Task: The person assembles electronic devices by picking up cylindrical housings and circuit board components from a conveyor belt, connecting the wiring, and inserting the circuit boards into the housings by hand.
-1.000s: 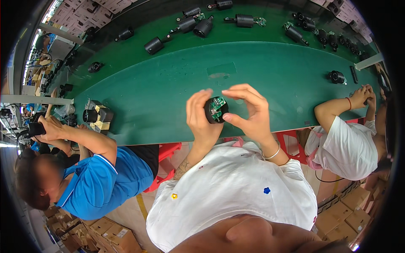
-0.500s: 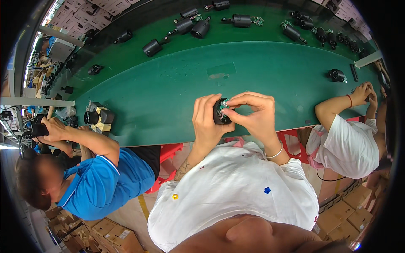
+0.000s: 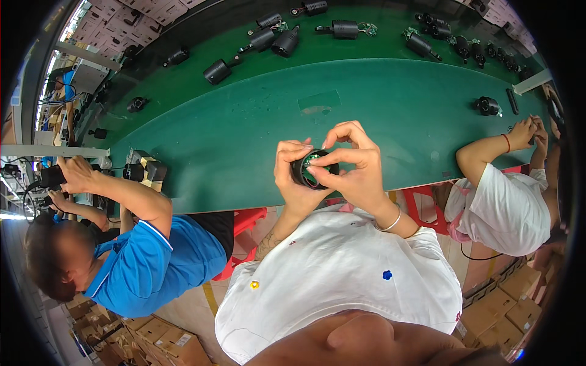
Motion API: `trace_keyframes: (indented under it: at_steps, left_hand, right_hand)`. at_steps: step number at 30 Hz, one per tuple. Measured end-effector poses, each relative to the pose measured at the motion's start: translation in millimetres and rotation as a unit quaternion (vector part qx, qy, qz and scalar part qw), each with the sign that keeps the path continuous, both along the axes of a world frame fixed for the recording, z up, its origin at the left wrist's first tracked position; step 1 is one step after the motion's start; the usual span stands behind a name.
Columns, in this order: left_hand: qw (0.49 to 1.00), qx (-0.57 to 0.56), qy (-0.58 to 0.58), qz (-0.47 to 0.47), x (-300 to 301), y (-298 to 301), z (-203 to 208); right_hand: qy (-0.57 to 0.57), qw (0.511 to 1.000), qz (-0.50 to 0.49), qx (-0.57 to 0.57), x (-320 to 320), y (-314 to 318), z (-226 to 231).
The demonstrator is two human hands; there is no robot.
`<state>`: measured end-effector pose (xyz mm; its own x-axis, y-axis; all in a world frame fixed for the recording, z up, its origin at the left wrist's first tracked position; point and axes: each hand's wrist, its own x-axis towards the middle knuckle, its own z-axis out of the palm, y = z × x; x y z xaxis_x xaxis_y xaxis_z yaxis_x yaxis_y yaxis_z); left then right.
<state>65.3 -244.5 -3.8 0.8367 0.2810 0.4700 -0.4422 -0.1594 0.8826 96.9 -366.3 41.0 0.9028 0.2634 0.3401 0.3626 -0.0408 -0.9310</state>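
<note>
My left hand is wrapped around a round black housing, whose open end faces up. A small green circuit board shows inside the opening. Thumb and index finger of my right hand pinch together at the board, and its other fingers are bent above the rim. The fingertips partly cover the board, so how deep it sits cannot be made out. Both hands are above the near edge of the green tabletop.
Black cylindrical housings, several with boards attached, like this housing, lie on the darker green strip beyond. At right are another housing and a black bar. A taped black block stands left. People work on both sides.
The housing has tipped so its opening faces up more. My right hand has shifted left and its fingers now reach into the opening. The person at left has moved their hands.
</note>
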Motion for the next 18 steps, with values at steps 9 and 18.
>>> trace_keyframes:
  at_steps: [9,18]
  left_hand:
    - [0.998,-0.005,-0.040,0.053,2.7,-13.5,-6.1]
    - [0.995,0.016,-0.046,0.087,-1.3,-15.7,-12.8]
  right_hand:
    - [-0.076,0.993,-0.081,-0.035,-10.6,5.6,-3.2]
    - [-0.177,0.962,-0.082,-0.194,-7.3,-0.6,24.4]
